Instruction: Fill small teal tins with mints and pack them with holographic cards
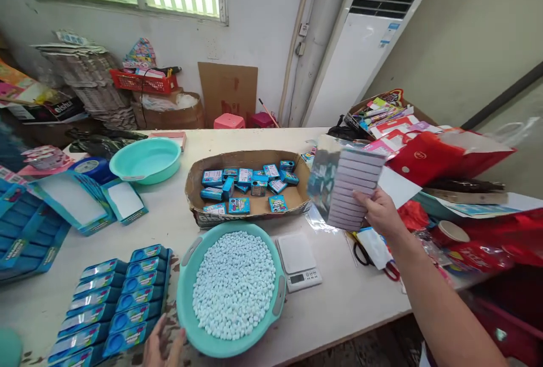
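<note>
My right hand pinches the edge of a pale sheet with dark stripes, raised over the right of the table. Shiny see-through plastic shows along the sheet's left side; whether the two are joined, I cannot tell. Low in the view, my left hand has its fingers apart and holds nothing. It is between a turquoise basin full of small pale-blue pellets and rows of blue packs. Behind the basin, a cut-down cardboard box contains several small blue boxes.
A white digital scale stands right of the basin. Scissors lie near the right edge. Another turquoise basin and white-fronted blue cartons sit at left. Red bags and packaging crowd the right.
</note>
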`<action>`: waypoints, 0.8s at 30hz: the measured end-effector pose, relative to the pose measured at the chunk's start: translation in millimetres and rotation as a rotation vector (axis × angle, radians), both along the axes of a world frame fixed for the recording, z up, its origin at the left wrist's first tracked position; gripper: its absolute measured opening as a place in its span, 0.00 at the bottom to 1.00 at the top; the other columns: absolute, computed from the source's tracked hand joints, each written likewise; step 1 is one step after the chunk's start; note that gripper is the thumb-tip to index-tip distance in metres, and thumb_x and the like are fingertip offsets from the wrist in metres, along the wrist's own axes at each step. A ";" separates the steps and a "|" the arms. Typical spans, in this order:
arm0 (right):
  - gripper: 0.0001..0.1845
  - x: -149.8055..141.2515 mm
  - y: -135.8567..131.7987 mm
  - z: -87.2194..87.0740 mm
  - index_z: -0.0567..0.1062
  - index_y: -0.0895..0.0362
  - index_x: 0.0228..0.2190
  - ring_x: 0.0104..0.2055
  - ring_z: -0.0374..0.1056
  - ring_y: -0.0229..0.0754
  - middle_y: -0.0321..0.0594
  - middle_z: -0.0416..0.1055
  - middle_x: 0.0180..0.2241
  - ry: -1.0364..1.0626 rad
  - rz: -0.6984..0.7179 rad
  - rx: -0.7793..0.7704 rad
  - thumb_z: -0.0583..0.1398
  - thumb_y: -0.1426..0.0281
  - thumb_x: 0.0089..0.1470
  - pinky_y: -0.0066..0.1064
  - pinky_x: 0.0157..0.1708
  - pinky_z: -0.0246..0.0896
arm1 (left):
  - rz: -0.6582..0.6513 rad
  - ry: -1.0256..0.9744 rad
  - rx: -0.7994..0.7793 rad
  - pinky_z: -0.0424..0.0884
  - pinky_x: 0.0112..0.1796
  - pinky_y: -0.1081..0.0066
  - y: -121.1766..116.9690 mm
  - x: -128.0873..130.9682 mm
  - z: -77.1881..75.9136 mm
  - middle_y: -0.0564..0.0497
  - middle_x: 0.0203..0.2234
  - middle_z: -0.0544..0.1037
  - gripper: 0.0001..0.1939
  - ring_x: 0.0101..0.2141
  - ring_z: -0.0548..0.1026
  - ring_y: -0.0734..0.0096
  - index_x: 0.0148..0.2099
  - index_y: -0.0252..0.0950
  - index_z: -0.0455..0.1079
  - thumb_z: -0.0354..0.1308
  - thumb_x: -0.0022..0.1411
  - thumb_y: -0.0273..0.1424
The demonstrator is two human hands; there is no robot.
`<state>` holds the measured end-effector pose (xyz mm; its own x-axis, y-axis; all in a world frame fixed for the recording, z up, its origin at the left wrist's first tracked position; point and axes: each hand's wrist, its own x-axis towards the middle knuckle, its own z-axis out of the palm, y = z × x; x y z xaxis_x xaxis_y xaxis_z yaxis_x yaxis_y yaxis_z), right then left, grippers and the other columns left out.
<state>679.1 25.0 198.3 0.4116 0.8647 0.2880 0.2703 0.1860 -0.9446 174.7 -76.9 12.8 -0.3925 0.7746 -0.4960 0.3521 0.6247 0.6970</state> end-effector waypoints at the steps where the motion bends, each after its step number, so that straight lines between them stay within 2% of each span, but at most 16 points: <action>1: 0.19 -21.9 -10.6 10.6 0.74 0.54 0.40 0.35 0.74 0.45 0.40 0.78 0.36 -0.127 0.017 0.014 0.64 0.59 0.48 0.38 0.36 0.71 | -0.016 -0.022 0.072 0.72 0.44 0.53 4.2 -1.7 11.4 0.38 0.59 0.61 0.47 0.52 0.68 0.43 0.62 0.39 0.55 0.53 0.45 0.59; 4: 0.09 -101.1 -41.2 32.0 0.77 0.52 0.38 0.38 0.75 0.43 0.38 0.78 0.37 -0.622 0.058 0.238 0.59 0.67 0.55 0.34 0.39 0.70 | -0.027 -0.207 0.324 0.70 0.46 0.54 12.3 1.2 57.5 0.40 0.58 0.63 0.46 0.52 0.68 0.45 0.61 0.40 0.56 0.58 0.44 0.57; 5: 0.10 -130.2 -50.9 35.4 0.77 0.51 0.39 0.41 0.74 0.43 0.38 0.78 0.39 -0.787 0.111 0.352 0.58 0.70 0.56 0.34 0.41 0.69 | -0.022 -0.357 0.387 0.70 0.47 0.55 13.6 2.4 75.1 0.39 0.58 0.63 0.46 0.53 0.68 0.48 0.61 0.41 0.55 0.59 0.45 0.57; 7: 0.14 -188.3 -68.7 36.5 0.76 0.50 0.43 0.47 0.72 0.43 0.37 0.77 0.43 -1.042 0.268 0.554 0.56 0.74 0.57 0.35 0.46 0.67 | -0.028 -0.795 0.366 0.71 0.44 0.57 15.0 0.9 109.6 0.39 0.56 0.66 0.44 0.51 0.70 0.51 0.62 0.42 0.54 0.54 0.48 0.59; 9: 0.17 -241.6 -83.5 30.5 0.74 0.49 0.46 0.50 0.71 0.43 0.37 0.76 0.44 -1.174 0.408 0.670 0.56 0.75 0.57 0.36 0.48 0.66 | -0.085 -1.174 0.298 0.71 0.42 0.55 15.2 -7.4 137.6 0.38 0.53 0.69 0.47 0.49 0.71 0.51 0.62 0.41 0.55 0.49 0.47 0.64; 11: 0.17 -286.9 -95.0 19.6 0.74 0.47 0.47 0.49 0.71 0.43 0.37 0.76 0.44 -1.179 0.518 0.697 0.56 0.74 0.57 0.36 0.47 0.66 | -0.055 -1.280 0.325 0.71 0.43 0.57 13.7 -21.7 155.3 0.40 0.49 0.73 0.45 0.47 0.73 0.53 0.60 0.39 0.59 0.55 0.47 0.61; 13: 0.18 -322.9 -104.0 7.4 0.73 0.47 0.47 0.48 0.71 0.43 0.37 0.76 0.45 -1.102 0.643 0.672 0.56 0.74 0.57 0.36 0.47 0.67 | 0.060 -1.194 0.398 0.70 0.45 0.61 9.6 -39.8 162.5 0.43 0.46 0.76 0.40 0.45 0.74 0.56 0.58 0.38 0.61 0.66 0.45 0.46; 15: 0.18 -350.9 -110.7 -2.1 0.73 0.47 0.48 0.47 0.72 0.43 0.38 0.76 0.44 -1.013 0.724 0.648 0.55 0.73 0.58 0.37 0.46 0.67 | 0.172 -1.080 0.450 0.70 0.45 0.64 1.9 -60.2 162.2 0.45 0.45 0.77 0.39 0.44 0.75 0.60 0.56 0.37 0.63 0.71 0.40 0.33; 16: 0.17 -362.8 -113.2 -5.0 0.73 0.48 0.48 0.47 0.72 0.43 0.39 0.77 0.43 -0.978 0.736 0.642 0.55 0.73 0.58 0.37 0.45 0.66 | 0.205 -1.051 0.458 0.70 0.45 0.65 -3.3 -71.5 160.6 0.45 0.44 0.77 0.39 0.43 0.75 0.60 0.55 0.37 0.63 0.71 0.39 0.30; 18: 0.16 -383.9 -116.7 -6.7 0.74 0.50 0.46 0.44 0.73 0.42 0.40 0.78 0.41 -0.915 0.710 0.624 0.54 0.75 0.58 0.36 0.42 0.66 | 0.216 -1.036 0.443 0.71 0.43 0.65 -16.1 -97.2 157.3 0.44 0.43 0.77 0.34 0.42 0.75 0.61 0.53 0.35 0.64 0.69 0.43 0.35; 20: 0.15 -403.3 -118.7 -3.7 0.75 0.50 0.43 0.40 0.74 0.41 0.39 0.78 0.38 -0.801 0.659 0.561 0.55 0.76 0.57 0.33 0.39 0.66 | 0.208 -0.944 0.457 0.72 0.41 0.64 -31.6 -127.8 156.7 0.43 0.42 0.76 0.32 0.41 0.75 0.60 0.53 0.34 0.64 0.64 0.49 0.45; 22: 0.12 -421.6 -119.4 2.1 0.76 0.50 0.38 0.35 0.73 0.39 0.37 0.78 0.34 -0.642 0.614 0.433 0.56 0.75 0.57 0.30 0.36 0.66 | 0.233 -0.671 0.598 0.71 0.42 0.64 -48.3 -161.3 161.0 0.43 0.43 0.74 0.35 0.44 0.73 0.59 0.56 0.35 0.61 0.58 0.52 0.52; 24: 0.08 -438.5 -118.8 7.6 0.77 0.50 0.34 0.31 0.71 0.38 0.35 0.76 0.30 -0.496 0.611 0.257 0.57 0.71 0.57 0.28 0.32 0.65 | 0.205 -0.283 0.794 0.67 0.49 0.62 -63.8 -193.0 170.1 0.42 0.49 0.70 0.38 0.51 0.68 0.58 0.58 0.37 0.59 0.60 0.50 0.52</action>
<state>240.6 -93.8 206.0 -0.3364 0.7772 0.5318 0.4261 0.6292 -0.6500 -18.3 -140.7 182.9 -0.5058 0.8605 0.0613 0.0330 -0.0517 0.9981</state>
